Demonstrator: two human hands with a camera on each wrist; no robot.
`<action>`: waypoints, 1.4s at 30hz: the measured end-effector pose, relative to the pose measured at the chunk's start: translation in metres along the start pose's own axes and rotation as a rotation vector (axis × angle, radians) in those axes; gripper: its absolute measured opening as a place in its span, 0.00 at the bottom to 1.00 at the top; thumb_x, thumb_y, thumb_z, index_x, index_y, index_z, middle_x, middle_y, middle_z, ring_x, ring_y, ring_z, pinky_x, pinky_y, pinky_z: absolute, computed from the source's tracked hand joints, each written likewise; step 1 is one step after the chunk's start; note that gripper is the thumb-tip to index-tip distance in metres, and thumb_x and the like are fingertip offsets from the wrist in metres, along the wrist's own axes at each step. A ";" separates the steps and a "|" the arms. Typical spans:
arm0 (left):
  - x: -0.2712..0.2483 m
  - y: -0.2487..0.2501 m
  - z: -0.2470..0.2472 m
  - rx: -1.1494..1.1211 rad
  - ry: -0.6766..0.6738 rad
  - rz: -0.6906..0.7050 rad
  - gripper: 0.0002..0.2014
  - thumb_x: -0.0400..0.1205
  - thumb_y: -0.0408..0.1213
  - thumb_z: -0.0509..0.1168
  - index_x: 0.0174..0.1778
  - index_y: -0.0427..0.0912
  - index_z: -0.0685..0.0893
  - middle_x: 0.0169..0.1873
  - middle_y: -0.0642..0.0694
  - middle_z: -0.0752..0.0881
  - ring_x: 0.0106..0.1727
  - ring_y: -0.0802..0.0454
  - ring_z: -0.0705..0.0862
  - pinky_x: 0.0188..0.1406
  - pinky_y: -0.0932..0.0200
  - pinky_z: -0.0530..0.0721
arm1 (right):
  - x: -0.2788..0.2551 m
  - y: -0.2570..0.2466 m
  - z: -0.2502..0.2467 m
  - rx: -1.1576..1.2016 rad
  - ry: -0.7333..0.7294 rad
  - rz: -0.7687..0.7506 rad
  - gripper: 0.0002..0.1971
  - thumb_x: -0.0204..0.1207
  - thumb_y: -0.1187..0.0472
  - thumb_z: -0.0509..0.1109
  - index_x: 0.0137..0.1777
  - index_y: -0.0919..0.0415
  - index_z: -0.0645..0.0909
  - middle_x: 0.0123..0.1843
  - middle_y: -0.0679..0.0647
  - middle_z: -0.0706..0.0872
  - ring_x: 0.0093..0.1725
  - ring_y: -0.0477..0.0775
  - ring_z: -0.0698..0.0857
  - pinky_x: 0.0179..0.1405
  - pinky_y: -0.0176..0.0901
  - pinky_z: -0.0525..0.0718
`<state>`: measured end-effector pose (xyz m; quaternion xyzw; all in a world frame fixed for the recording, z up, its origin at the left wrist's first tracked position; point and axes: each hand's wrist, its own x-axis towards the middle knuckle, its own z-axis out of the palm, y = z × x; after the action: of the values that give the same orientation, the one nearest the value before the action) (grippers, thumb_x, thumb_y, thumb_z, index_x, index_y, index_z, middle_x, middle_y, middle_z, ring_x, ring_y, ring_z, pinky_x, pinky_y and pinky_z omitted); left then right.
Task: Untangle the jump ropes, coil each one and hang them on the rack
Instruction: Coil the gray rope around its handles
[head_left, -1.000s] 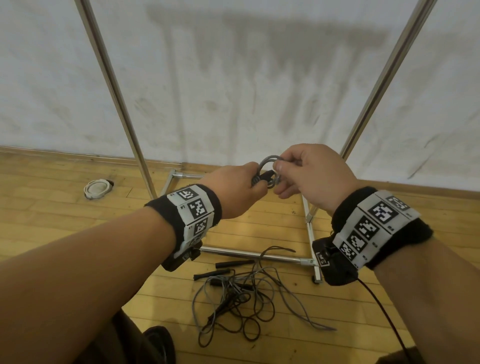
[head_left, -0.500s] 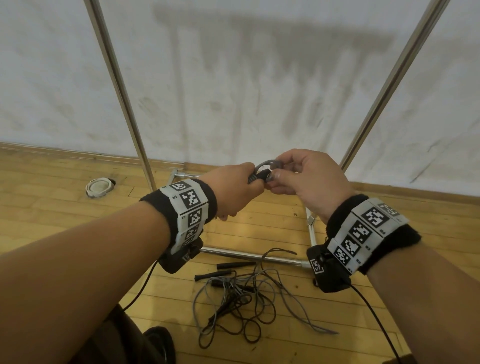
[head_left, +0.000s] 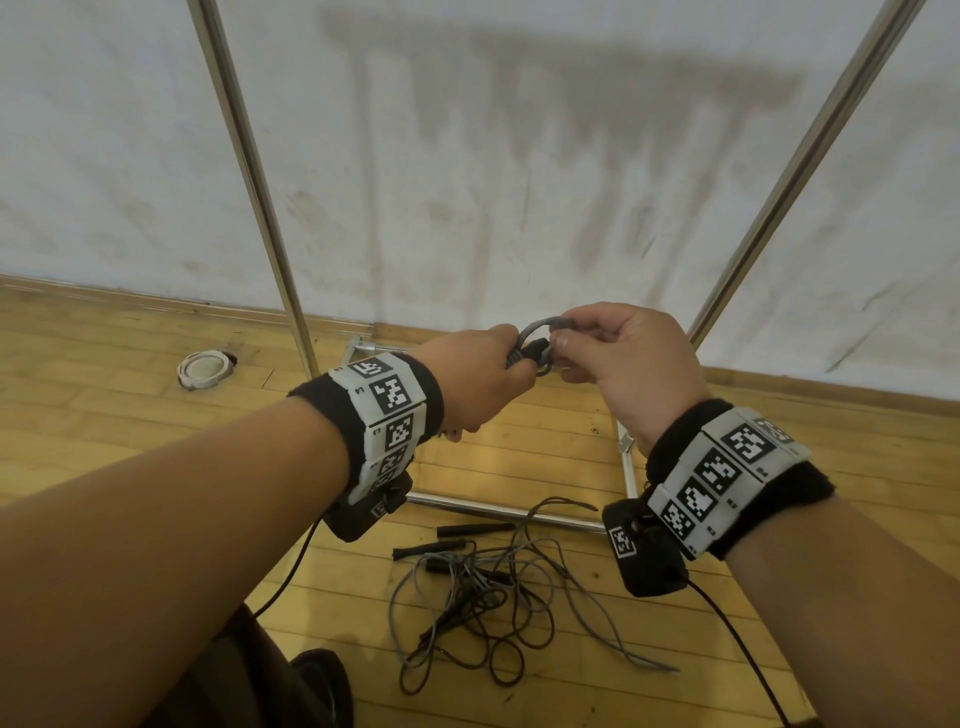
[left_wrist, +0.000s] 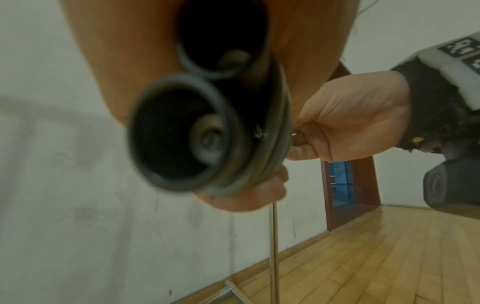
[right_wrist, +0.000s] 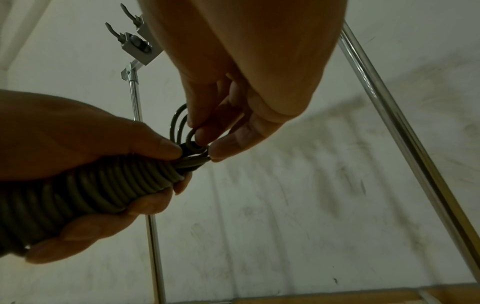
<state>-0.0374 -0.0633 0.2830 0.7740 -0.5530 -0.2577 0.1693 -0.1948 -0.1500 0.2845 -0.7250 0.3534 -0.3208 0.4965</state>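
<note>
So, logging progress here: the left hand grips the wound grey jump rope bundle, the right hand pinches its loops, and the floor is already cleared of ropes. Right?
Not quite. The left hand grips the wound grey jump rope bundle and the right hand pinches its loops, but the head view shows a tangled pile of grey and black ropes lying on the wooden floor.

You wear a black wristband (head_left: 675, 447) on each wrist, with white square code markers (head_left: 389, 395) on it. Under each hangs a black camera box (head_left: 647, 556) with a thin black cable (head_left: 743, 639).
</note>
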 end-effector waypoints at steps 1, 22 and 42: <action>0.000 0.000 0.000 0.000 0.002 -0.001 0.11 0.93 0.52 0.56 0.57 0.49 0.74 0.44 0.41 0.87 0.32 0.47 0.89 0.23 0.58 0.88 | 0.000 0.000 0.000 0.001 0.005 -0.005 0.07 0.81 0.68 0.75 0.56 0.62 0.91 0.46 0.59 0.94 0.47 0.54 0.94 0.47 0.42 0.93; -0.002 0.004 -0.004 -0.050 -0.024 -0.029 0.17 0.94 0.56 0.52 0.61 0.45 0.75 0.48 0.36 0.89 0.38 0.40 0.92 0.32 0.48 0.94 | 0.001 -0.003 0.003 -0.239 0.053 -0.113 0.04 0.80 0.59 0.77 0.49 0.49 0.91 0.55 0.48 0.89 0.39 0.45 0.91 0.40 0.31 0.86; -0.003 0.007 -0.003 -0.759 -0.140 -0.207 0.38 0.78 0.78 0.60 0.54 0.41 0.83 0.38 0.41 0.86 0.31 0.42 0.87 0.30 0.48 0.88 | 0.005 -0.003 -0.002 -0.425 -0.077 -0.172 0.04 0.81 0.55 0.75 0.52 0.46 0.91 0.52 0.43 0.89 0.49 0.44 0.90 0.55 0.47 0.86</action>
<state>-0.0418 -0.0628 0.2898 0.6886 -0.3479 -0.5116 0.3783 -0.1933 -0.1544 0.2883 -0.8524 0.3309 -0.2525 0.3165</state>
